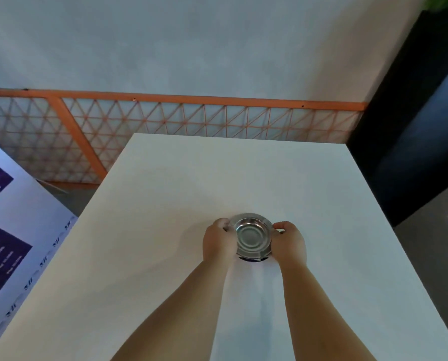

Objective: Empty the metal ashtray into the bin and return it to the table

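Observation:
A round metal ashtray (251,234) with a shiny, bare bowl sits near the middle of the white table (165,230). My left hand (217,241) grips its left rim and my right hand (289,243) grips its right rim, fingers curled over the edge. A dark shadow shows under the ashtray's near edge, so I cannot tell whether it rests on the table or hangs just above it. No bin is in view.
An orange lattice railing (165,118) runs behind the table's far edge. A black panel (413,126) stands at the right. A white and purple printed board (6,243) leans at the left, close to the table's left edge.

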Demonstrator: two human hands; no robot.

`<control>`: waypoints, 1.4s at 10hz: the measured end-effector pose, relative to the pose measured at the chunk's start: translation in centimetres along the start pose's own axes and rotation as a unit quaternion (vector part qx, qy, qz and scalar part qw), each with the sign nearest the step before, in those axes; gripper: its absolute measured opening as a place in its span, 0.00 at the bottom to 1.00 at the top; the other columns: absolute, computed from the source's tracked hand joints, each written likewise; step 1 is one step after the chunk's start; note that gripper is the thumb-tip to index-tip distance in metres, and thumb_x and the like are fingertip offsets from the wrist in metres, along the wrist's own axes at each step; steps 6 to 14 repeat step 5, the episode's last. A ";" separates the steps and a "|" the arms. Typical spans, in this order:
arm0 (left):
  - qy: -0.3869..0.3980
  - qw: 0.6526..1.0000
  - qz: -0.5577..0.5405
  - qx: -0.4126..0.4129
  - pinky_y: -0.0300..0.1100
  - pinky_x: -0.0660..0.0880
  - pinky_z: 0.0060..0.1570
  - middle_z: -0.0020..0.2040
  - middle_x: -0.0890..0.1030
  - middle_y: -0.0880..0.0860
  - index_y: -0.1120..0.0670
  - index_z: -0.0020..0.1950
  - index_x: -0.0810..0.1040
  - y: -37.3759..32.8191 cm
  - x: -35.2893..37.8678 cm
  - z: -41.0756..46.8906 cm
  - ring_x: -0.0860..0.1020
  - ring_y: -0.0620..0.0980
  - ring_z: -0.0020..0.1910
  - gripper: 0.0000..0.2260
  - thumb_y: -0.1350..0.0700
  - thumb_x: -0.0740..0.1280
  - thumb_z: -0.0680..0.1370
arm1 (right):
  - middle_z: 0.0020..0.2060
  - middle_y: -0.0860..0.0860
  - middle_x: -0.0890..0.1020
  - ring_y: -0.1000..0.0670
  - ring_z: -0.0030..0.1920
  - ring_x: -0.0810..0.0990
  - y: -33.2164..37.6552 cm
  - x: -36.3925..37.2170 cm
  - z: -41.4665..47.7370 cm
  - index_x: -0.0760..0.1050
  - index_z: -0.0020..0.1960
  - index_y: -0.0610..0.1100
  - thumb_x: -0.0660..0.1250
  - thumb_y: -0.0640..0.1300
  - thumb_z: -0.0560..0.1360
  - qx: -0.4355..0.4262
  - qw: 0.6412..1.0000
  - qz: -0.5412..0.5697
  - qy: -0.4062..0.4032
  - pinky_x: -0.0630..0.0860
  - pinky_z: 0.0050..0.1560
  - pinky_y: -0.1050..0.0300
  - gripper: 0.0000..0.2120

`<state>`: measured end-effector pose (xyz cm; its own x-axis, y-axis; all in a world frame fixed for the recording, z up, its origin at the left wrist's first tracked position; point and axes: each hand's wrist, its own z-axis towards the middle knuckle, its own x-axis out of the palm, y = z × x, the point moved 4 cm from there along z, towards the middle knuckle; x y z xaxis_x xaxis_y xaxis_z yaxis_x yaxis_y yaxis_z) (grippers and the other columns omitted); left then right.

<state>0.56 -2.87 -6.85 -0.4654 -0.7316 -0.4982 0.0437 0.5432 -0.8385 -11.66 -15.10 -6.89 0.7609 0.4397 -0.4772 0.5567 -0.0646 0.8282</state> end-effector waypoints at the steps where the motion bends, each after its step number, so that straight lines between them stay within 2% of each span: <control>1: 0.015 0.996 0.067 0.057 0.39 0.67 0.37 0.46 0.81 0.56 0.56 0.49 0.79 -0.3 0.0 -0.1 0.77 0.55 0.42 0.09 0.59 0.60 0.75 | 0.50 0.48 0.79 0.48 0.39 0.77 0.1 -0.3 0.1 0.77 0.54 0.49 0.60 0.50 0.75 -0.025 0.993 -0.112 -0.015 0.70 0.38 0.56 0.11; 2: 0.037 0.988 0.117 0.093 0.43 0.71 0.47 0.53 0.79 0.57 0.56 0.56 0.78 -0.6 -0.3 -0.1 0.76 0.57 0.52 0.11 0.58 0.61 0.75 | 0.60 0.46 0.75 0.45 0.49 0.77 0.5 -0.5 -0.1 0.73 0.63 0.49 0.59 0.50 0.76 -0.040 0.989 -0.143 -0.013 0.71 0.46 0.53 0.17; 3: 0.040 0.977 0.180 0.103 0.47 0.69 0.60 0.64 0.74 0.56 0.54 0.68 0.70 -0.9 -0.9 0.1 0.72 0.58 0.61 0.19 0.54 0.62 0.77 | 0.65 0.46 0.72 0.42 0.60 0.74 1.5 -1.0 -0.7 0.69 0.68 0.48 0.60 0.52 0.76 -0.062 0.983 -0.169 -0.024 0.72 0.52 0.49 0.21; 4: 0.022 0.966 0.229 0.118 0.49 0.69 0.59 0.65 0.73 0.55 0.52 0.70 0.66 -1.0 -1.9 0.0 0.70 0.59 0.61 0.22 0.50 0.61 0.77 | 0.68 0.47 0.70 0.42 0.65 0.69 3.2 -1.3 -1.1 0.67 0.70 0.48 0.60 0.53 0.77 -0.109 0.969 -0.220 -0.025 0.70 0.59 0.48 0.23; 5: 0.016 0.932 0.320 0.168 0.49 0.70 0.59 0.67 0.71 0.53 0.50 0.71 0.63 -1.3 -2.9 -0.4 0.69 0.57 0.63 0.23 0.46 0.58 0.78 | 0.73 0.46 0.65 0.43 0.71 0.63 5.0 -0.9 -1.7 0.62 0.72 0.49 0.58 0.55 0.77 -0.165 0.940 -0.298 -0.014 0.67 0.65 0.48 0.25; 14: 0.016 0.932 0.320 0.168 0.49 0.70 0.59 0.67 0.71 0.53 0.50 0.71 0.63 -1.3 -2.9 -0.4 0.69 0.57 0.63 0.23 0.46 0.58 0.78 | 0.73 0.46 0.65 0.43 0.71 0.63 5.0 -0.9 -1.7 0.62 0.72 0.49 0.58 0.55 0.77 -0.165 0.940 -0.298 -0.014 0.67 0.65 0.48 0.25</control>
